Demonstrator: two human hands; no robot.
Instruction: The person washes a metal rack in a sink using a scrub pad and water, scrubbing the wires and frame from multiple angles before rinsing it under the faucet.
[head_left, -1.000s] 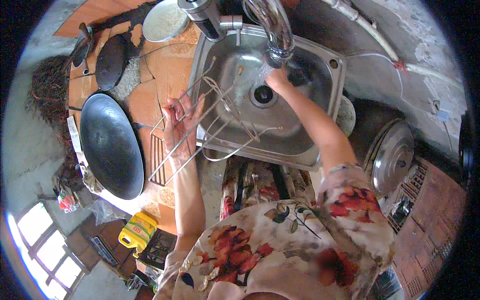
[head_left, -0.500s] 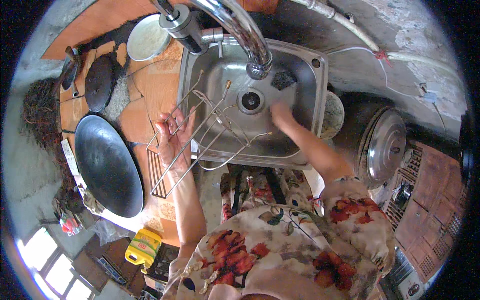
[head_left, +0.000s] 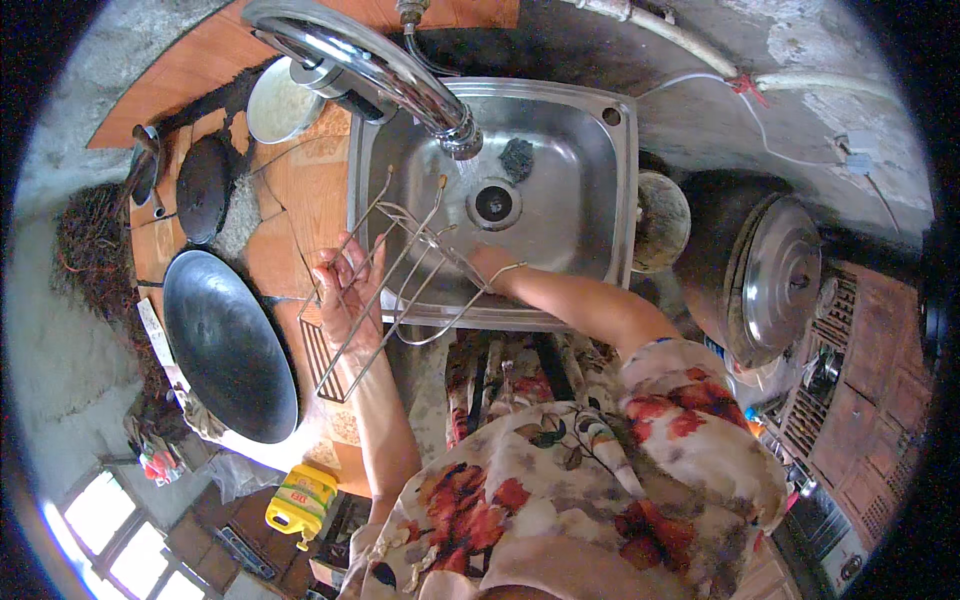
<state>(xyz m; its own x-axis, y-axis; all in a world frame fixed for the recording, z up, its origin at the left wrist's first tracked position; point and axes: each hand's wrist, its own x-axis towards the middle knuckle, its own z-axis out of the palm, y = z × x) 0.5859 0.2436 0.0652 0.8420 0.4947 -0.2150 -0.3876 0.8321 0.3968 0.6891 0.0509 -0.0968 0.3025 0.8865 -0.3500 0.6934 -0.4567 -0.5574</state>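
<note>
My left hand (head_left: 350, 292), at the sink's left edge, is closed round the rods of a metal wire rack (head_left: 418, 245) with long legs and a slatted end. The rack is held tilted over the left part of the steel sink (head_left: 590, 215). My right hand (head_left: 488, 264) is low in the basin, beside or behind the rack's crossbars; its fingers are hidden there. A dark scouring pad (head_left: 517, 158) lies in the basin near the drain (head_left: 494, 204). Water runs from the chrome faucet (head_left: 460, 135) above.
A black wok (head_left: 230, 345) and a round dark lid-like disc (head_left: 203, 190) sit on the tiled counter at left. A pale bowl (head_left: 284, 100) stands behind. A yellow jug (head_left: 302, 503) is at lower left. Right of the sink are a basin (head_left: 661, 222) and a lidded pot (head_left: 785, 280).
My right hand has moved left, from beside the drain to the rack. The faucet now appears further left, and running water shows under its spout. My left hand still holds the rack.
</note>
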